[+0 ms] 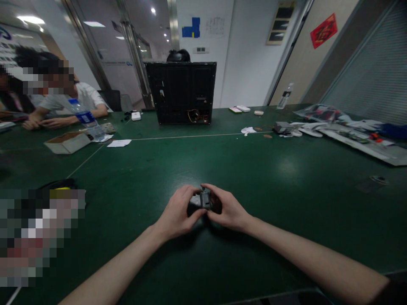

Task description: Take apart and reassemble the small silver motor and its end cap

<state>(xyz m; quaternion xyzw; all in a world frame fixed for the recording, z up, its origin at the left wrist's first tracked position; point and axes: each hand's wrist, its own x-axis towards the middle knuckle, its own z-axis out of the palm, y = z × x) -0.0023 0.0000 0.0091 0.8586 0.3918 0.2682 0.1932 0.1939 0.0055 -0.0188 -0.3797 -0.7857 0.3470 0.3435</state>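
A small dark grey, box-like part [205, 200] stands between my two hands, just above or on the green table; I cannot tell whether it touches the surface. Its exact kind does not show. My left hand [181, 208] grips it from the left, with the thumb at the lower edge and the fingers at the top. From the right, my right hand [229, 207] holds the same part, its index finger at the upper edge and thumb at the lower. Shadow hides part of the space inside both curled hands.
The green table [152, 169] spreads around my hands. A black panel [182, 91] stands upright at the back. At left are an open box [68, 143], a water bottle [87, 120] and seated people. Papers and parts [352, 131] pile up at right, near a clear cylindrical object [373, 184].
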